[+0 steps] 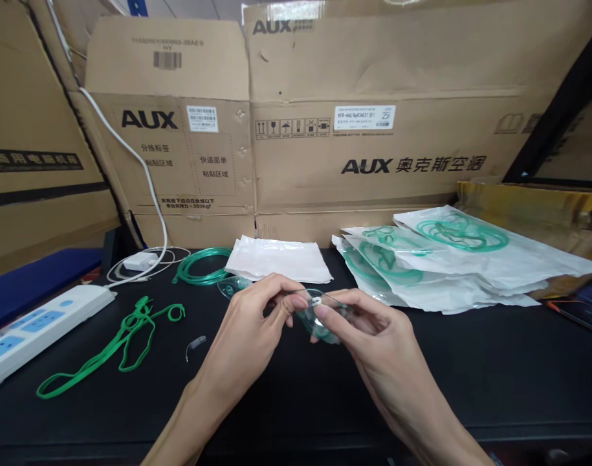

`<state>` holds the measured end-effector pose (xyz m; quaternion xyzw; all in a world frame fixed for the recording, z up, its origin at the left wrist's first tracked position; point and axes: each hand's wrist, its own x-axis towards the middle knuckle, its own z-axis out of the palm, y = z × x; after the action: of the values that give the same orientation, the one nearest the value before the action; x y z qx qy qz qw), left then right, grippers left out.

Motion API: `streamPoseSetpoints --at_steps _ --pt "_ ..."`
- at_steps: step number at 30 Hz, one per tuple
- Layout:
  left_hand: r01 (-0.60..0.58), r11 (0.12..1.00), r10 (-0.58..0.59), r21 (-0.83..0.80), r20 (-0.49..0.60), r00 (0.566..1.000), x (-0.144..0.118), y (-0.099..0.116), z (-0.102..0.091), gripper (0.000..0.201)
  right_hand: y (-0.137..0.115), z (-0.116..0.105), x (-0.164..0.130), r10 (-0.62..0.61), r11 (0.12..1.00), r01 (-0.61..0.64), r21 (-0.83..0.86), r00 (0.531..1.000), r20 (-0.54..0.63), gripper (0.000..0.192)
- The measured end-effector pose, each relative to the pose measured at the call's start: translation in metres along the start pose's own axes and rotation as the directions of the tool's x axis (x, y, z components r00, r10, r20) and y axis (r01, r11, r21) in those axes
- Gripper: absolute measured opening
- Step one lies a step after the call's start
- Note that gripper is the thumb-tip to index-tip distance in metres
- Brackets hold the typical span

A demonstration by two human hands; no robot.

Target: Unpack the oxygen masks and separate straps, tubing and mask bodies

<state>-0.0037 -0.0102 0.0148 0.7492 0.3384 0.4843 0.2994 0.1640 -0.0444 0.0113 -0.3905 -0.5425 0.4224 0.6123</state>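
Observation:
Both my hands hold a clear green-tinted plastic mask [319, 320] just above the black table [494, 375], near its middle. My left hand [257, 323] pinches its left side with thumb and fingertips. My right hand [368, 330] grips its right side, thumb on top near a small metal strip. A coil of green tubing [198, 266] lies behind my left hand, its end reaching toward the mask. A loose green elastic strap [116, 343] lies on the table to the left. A small clear clip [195, 344] rests beside it.
A flat pile of empty white pouches [279, 259] lies behind my hands. Several sealed pouches with green tubing [446, 265] are stacked at the right. A white power strip [38, 327] and its cable sit at far left. Cardboard AUX boxes [354, 129] wall off the back. A phone's edge [584, 304] shows at far right.

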Motion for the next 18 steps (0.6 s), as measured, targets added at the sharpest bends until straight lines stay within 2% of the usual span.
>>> streamPoseSetpoints --at_steps 7,12,18 --pt "-0.002 0.998 0.001 0.066 0.024 1.000 0.000 -0.002 -0.002 0.013 -0.001 -0.001 0.000 -0.037 0.999 0.036 -0.019 0.999 -0.009 0.009" --pt "-0.049 0.989 0.044 0.143 0.033 0.998 0.000 -0.001 -0.004 0.015 -0.007 -0.006 0.003 -0.030 0.995 0.035 -0.093 0.998 0.052 0.009" --pt "-0.030 0.986 0.018 0.166 0.075 0.997 0.001 0.003 -0.009 0.015 -0.015 -0.012 0.005 -0.008 0.986 0.028 -0.163 0.993 0.119 0.014"
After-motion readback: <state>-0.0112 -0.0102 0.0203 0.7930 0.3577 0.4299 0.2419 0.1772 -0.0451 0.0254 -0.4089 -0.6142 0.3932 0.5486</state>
